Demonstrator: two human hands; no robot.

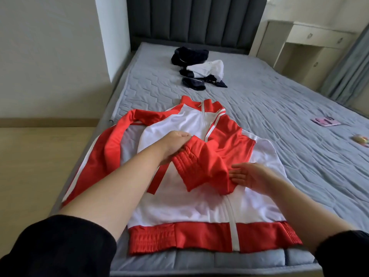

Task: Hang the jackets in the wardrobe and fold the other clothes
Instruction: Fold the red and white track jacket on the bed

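Note:
A red and white track jacket (199, 204) lies front up, zipped, on the near end of the bed (279, 100). Its right sleeve (201, 166) is folded across the chest. My left hand (175, 144) grips the red ribbed cuff of that sleeve. My right hand (253, 176) lies flat, fingers straight, against the fold of the sleeve. The other sleeve (107, 148) spreads out toward the bed's left edge. A heap of dark navy and white clothes (199, 70) sits farther up the mattress.
A grey padded headboard (195, 21) stands at the back. A pale cabinet (303, 45) and a curtain (351, 70) are at the right. A pink booklet (325, 121) and a small colourful item (361, 139) lie on the mattress's right side. Wooden floor (40, 166) runs along the left.

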